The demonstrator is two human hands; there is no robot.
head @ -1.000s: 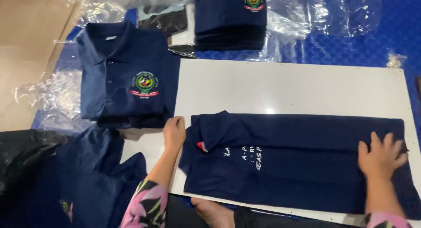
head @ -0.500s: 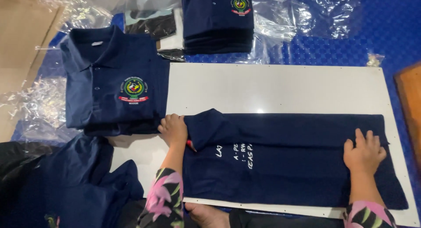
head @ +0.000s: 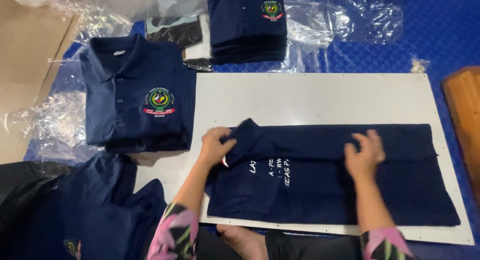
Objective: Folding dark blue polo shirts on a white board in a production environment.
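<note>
Two bare hands rest on a navy polo shirt (head: 345,190) that lies face down and folded into a long band across the near half of a white folding board (head: 310,97). White lettering shows on the shirt's back, left of its middle; the cloth is smooth, with its far edge running straight along the board and its near edge close to the board's near edge. The left hand (head: 215,146) pinches the collar end of the shirt, its grip closed on a fold of cloth lifted slightly off the board near the board's left edge. The right hand (head: 364,152) lies on the shirt's far edge toward the middle, fingers curled and blurred, so I cannot tell whether its grip holds the cloth or only presses it. Both forearms come from floral sleeves at the near edge.

Left of the board, near the person, a loose heap of navy shirts (head: 85,210) lies on the floor. Farther left sits a folded stack of navy polos (head: 135,95) with a round crest on the chest, touching the board's left edge. Beyond the board's far edge stands a second stack of folded polos (head: 247,20), with clear plastic bags (head: 350,15) around it on a blue mat (head: 440,30).
</note>
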